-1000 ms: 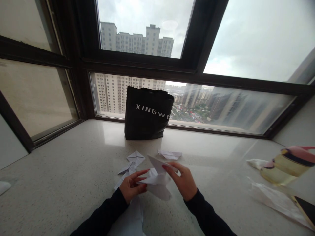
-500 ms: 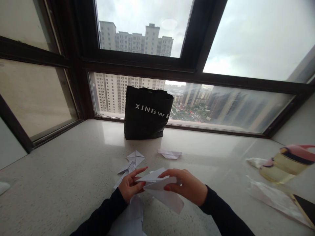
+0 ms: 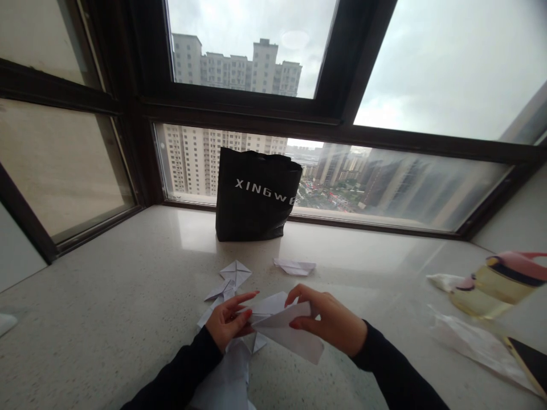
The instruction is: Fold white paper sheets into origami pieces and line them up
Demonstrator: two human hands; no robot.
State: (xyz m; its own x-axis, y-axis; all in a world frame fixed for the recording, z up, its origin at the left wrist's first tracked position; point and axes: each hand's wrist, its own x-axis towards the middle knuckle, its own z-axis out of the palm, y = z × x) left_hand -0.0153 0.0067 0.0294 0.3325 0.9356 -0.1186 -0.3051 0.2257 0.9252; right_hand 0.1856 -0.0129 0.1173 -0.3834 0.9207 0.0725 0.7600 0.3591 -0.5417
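Right hand (image 3: 329, 319) sits farther out than earlier. Folded paper (image 3: 284, 327) between hands: left hand (image 3: 226, 323) pinches one end, right pinches flap. Likely light, crease-prone; hold by folded edges.

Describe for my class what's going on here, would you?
A person is handling a folded sheet of white paper with both hands, over a speckled white ledge. The left hand holds one end, while the right hand holds a flap at the other. Folded paper pieces lie beyond the left hand. A black bag stands near the window, and a pink-lidded bottle is off to the right.
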